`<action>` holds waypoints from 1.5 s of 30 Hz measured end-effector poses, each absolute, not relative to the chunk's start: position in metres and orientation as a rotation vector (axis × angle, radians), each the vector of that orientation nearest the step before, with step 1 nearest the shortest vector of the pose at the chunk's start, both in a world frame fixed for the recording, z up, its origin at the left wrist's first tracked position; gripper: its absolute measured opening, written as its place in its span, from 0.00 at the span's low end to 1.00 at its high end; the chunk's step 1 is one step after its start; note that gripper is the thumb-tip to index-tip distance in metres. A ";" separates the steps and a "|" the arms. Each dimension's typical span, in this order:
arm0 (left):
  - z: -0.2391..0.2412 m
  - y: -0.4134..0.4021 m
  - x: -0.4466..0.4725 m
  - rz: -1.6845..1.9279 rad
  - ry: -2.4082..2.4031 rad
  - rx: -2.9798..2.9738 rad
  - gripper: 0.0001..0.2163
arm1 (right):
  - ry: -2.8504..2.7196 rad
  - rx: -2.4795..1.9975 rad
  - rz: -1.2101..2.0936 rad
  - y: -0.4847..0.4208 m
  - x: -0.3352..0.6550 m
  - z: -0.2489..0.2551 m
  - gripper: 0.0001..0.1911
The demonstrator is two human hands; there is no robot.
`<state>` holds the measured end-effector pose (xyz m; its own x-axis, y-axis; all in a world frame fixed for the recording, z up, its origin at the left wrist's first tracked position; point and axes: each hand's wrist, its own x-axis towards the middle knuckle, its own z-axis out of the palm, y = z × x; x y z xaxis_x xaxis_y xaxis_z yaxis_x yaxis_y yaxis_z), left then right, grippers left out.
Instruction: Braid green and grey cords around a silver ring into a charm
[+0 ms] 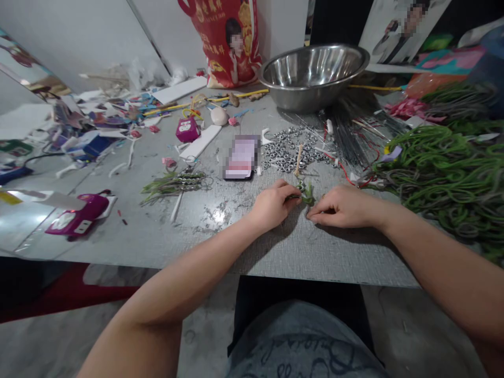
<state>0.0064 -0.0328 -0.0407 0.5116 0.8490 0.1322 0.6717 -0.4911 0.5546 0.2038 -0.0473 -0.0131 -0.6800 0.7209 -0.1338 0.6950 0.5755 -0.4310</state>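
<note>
My left hand (pixel 275 203) is closed in a pinch on a short green cord (pixel 308 195) with a small metal piece at its upper end. To the right, the fingertips of my right hand (pixel 342 206) are pressed together low by the tabletop, close to the cord; whatever they grip is too small to make out. Just beyond the hands lie many small silver metal rings (pixel 291 149) in a loose spread, with a thin tan stick (pixel 298 160) among them. A bundle of green cords with metal pieces (pixel 173 185) rests on the table, left of my left hand.
A large heap of green and grey cords (pixel 429 163) covers the right side. Behind the rings stand a steel basin (pixel 311 79) and a red bag (pixel 226 42). A phone (pixel 240 157) lies ahead of my left hand. Purple devices (pixel 81 215) and scraps fill the left.
</note>
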 end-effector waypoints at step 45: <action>-0.026 -0.049 0.026 0.141 1.382 2.563 0.36 | -2.653 -1.682 -0.160 -0.032 0.202 -0.041 0.24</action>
<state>0.0258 -0.0486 -0.0255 0.5516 0.8338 -0.0221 0.8121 -0.5308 0.2423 0.2015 -0.0324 -0.0408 -0.4278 0.9024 0.0516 0.9020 0.4226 0.0879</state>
